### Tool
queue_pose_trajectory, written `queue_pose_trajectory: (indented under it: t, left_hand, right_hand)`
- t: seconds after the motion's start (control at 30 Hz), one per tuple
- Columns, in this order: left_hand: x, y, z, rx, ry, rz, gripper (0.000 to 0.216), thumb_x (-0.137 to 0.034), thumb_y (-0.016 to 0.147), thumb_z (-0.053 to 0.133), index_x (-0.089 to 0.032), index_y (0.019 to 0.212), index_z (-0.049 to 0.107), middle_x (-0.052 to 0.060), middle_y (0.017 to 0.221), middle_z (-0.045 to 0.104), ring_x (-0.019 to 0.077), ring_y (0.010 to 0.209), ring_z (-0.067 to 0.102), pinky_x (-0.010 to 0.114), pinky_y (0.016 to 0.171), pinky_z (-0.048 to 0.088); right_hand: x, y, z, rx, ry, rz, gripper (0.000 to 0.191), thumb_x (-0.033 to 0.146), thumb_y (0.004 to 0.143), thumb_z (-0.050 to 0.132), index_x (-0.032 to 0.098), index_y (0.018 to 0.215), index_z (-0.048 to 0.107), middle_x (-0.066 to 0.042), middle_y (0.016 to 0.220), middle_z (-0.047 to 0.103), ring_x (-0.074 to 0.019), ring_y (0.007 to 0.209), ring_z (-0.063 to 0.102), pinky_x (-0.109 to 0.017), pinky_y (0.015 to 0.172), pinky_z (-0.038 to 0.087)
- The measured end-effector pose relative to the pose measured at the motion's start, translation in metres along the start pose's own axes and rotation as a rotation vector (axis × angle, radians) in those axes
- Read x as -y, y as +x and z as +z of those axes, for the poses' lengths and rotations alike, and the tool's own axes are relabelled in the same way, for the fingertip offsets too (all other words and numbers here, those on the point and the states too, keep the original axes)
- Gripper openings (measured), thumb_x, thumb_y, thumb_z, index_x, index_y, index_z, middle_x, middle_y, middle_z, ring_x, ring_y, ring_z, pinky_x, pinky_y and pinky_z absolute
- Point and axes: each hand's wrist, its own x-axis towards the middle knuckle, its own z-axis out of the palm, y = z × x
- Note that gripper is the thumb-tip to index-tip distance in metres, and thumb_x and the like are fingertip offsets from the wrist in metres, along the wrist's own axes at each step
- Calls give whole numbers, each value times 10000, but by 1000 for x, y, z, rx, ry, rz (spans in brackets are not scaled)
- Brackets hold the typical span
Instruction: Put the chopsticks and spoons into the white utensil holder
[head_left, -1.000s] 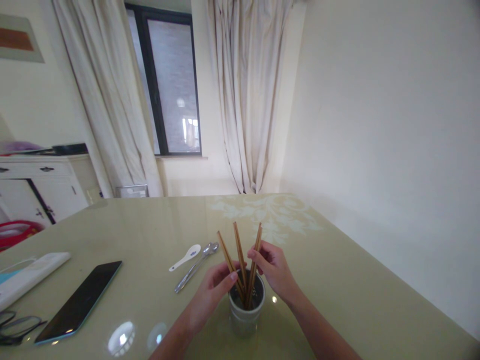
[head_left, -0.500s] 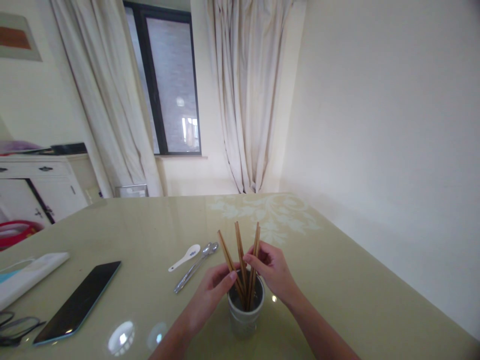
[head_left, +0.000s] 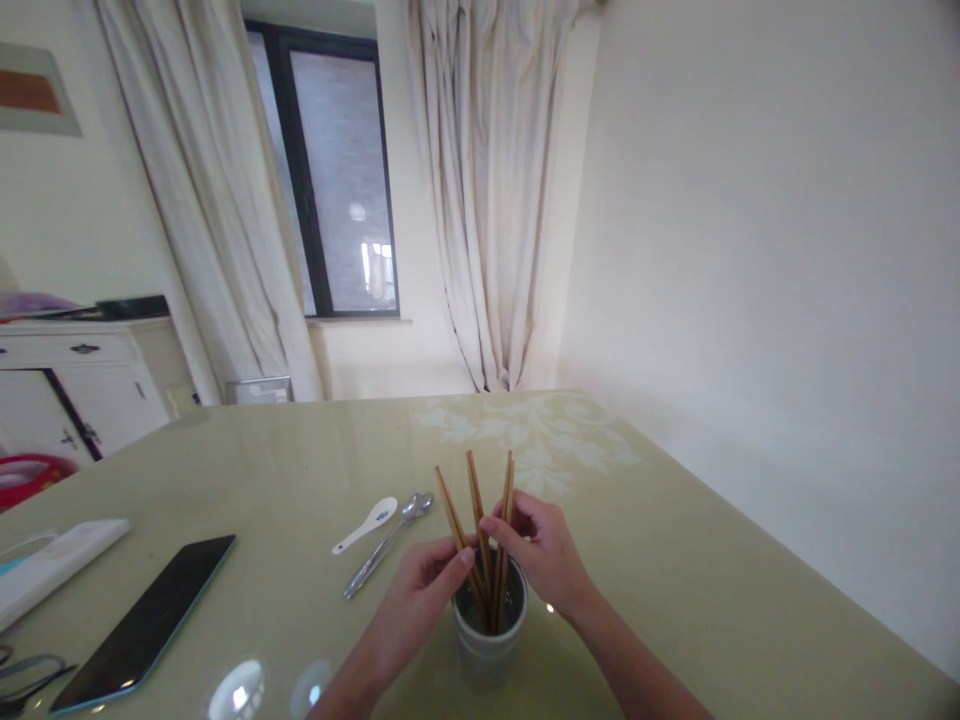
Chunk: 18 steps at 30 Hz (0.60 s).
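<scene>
Wooden chopsticks stand in a pale cup on the glossy counter, well short of the far edge, between the left and right edges; near edge out of view. Sticks fan into three leaning groups, exact count unclear.

Left hand: thumb and fingers closed about the leftmost group, just above the rim. Right hand: pinching the rightmost group higher up, thumb laid across the front, its tip by the middle group. Whether it presses those too, cannot tell.

Handling, by judgement: sticks light, stiff, slim, apt to roll or cross if pinched loosely. Best hold at mid-length above the rim, thumb opposed to fingers; the tips would give too much swing. Cup looks ceramic: heavier, hard, likely to chip, smooth-walled and maybe inclined to slide on that shine. Steady it low on the wall.

Toward the left edge: white spoon, metal utensils, farther off a dark tablet.
</scene>
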Motion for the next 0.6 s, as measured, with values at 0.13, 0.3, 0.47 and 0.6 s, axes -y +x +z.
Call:
queue_pose_trajectory:
  t: [0.13, 0.3, 0.47, 0.6]
  left_hand:
    - [2, 2, 0, 20, -14, 4, 589, -736, 867, 718, -232, 1135, 863, 81, 1085, 860, 274, 990, 786, 387, 969, 632]
    - [7, 5, 0, 36, -78, 11, 582, -697, 868, 745, -221, 1189, 841, 97, 1180, 841, 294, 1069, 778, 450, 1090, 581]
    - [11, 3, -3, 66, -42, -9, 585, -692, 884, 722, -219, 1213, 822, 107, 1232, 822, 305, 1129, 753, 460, 1103, 562]
    - [14, 8, -24, -76, 66, 31, 648, -726, 988, 503, -200, 1244, 781, 130, 1254, 797, 283, 1110, 737, 407, 955, 600]
  right_hand:
    - [-1, -1, 1, 1, -16, 3, 390, 550, 895, 780, 176, 809, 711, 1, 645, 663, -148, 581, 552, -258, 565, 410]
    - [-9, 0, -1, 21, -3, -28, 429, 584, 904, 760, 171, 802, 707, 8, 651, 632, -138, 591, 510, -259, 574, 393]
    - [-15, 3, -4, 29, 81, -51, 521, 666, 898, 750, 175, 744, 665, 39, 629, 529, -119, 589, 447, -248, 561, 349]
    - [-22, 5, -2, 1, 226, -25, 679, 817, 924, 594, 167, 758, 696, 37, 574, 513, -102, 502, 410, -238, 488, 286]
